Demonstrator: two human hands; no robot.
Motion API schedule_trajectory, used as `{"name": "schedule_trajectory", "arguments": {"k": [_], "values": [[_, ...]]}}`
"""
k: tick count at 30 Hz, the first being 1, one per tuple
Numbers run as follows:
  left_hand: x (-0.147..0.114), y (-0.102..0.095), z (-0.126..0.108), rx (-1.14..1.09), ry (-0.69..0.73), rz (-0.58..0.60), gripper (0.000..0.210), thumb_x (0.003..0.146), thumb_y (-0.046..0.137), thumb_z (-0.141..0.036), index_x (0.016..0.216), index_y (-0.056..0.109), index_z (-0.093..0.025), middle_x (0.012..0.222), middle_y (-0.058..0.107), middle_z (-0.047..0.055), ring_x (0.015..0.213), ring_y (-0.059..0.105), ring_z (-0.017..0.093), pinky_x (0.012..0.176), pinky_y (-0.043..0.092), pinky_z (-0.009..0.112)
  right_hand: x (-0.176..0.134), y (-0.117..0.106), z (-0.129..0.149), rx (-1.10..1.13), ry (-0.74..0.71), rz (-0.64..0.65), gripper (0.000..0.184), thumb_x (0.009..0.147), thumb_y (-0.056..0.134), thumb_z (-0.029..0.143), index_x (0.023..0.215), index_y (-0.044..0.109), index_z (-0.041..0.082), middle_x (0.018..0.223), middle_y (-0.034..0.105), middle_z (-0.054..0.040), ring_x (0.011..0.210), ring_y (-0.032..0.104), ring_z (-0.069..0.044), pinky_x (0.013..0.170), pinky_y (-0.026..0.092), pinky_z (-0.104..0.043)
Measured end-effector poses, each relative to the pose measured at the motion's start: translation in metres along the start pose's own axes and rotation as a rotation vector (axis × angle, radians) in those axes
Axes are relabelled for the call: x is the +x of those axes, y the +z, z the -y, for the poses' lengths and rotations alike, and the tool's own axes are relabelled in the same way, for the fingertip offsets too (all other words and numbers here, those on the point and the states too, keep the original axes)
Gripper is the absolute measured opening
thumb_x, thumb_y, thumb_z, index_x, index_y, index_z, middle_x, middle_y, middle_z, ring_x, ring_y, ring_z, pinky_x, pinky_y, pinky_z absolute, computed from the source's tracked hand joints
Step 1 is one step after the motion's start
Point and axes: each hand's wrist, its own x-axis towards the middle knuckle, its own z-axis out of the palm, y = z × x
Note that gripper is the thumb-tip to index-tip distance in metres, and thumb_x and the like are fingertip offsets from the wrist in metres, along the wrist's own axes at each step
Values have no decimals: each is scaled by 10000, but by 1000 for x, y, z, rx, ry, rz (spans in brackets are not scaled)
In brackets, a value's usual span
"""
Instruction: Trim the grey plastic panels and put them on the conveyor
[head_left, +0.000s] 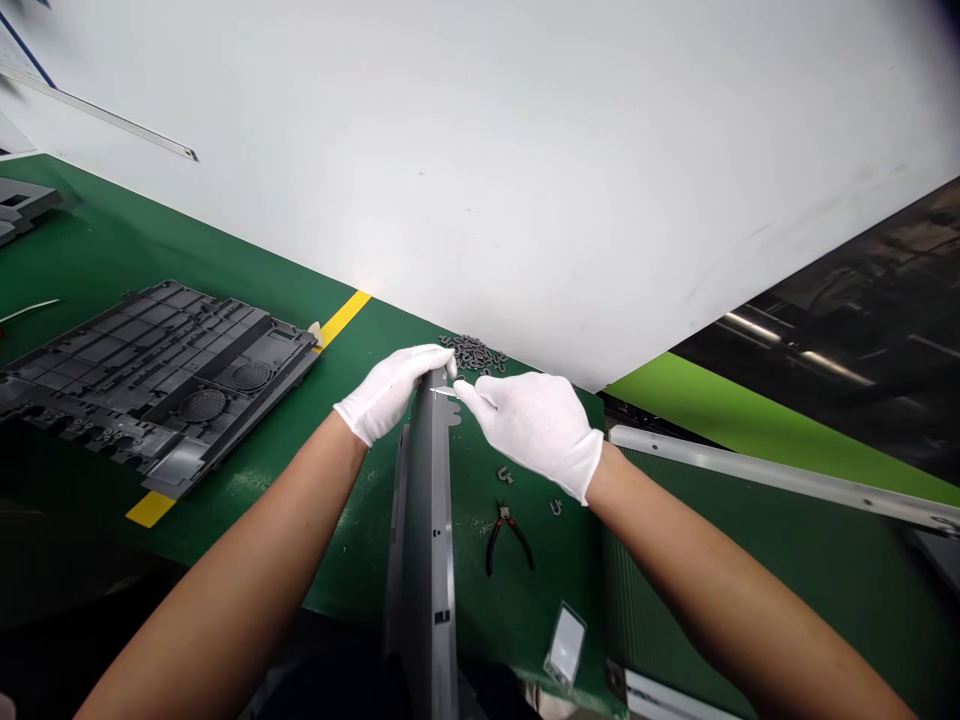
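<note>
White cotton gloves covered both hands, which met at the far end of a long grey panel [429, 520] standing on edge on the green bench [112, 250]. The left hand [391, 390] curled closed over that end, seemingly to steady it, while the right hand [536, 425] pinched a small pale piece [444, 392] against it with thumb and forefinger. Just beyond the panel lay a heap of small dark clips [474, 353]; black pliers [506, 535] rested to its right, a ribbed moulded cover [157, 385] well to its left

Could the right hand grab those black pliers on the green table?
Probably yes. The pliers lie bare on the mat just below the right hand, nothing covering them, though its fingers now pinch at the grey panel.
</note>
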Motion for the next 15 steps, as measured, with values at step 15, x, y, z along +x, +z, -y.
{"name": "schedule_trajectory", "arguments": {"k": [15], "values": [[1, -3, 0, 10, -11, -10, 311, 944, 529, -456, 816, 651, -200, 868, 617, 18, 823, 537, 196, 783, 457, 322, -14, -1, 1, 210, -4, -5, 552, 1062, 324, 588, 682, 513, 234, 554, 496, 34, 496, 356, -144, 558, 174, -321]]}}
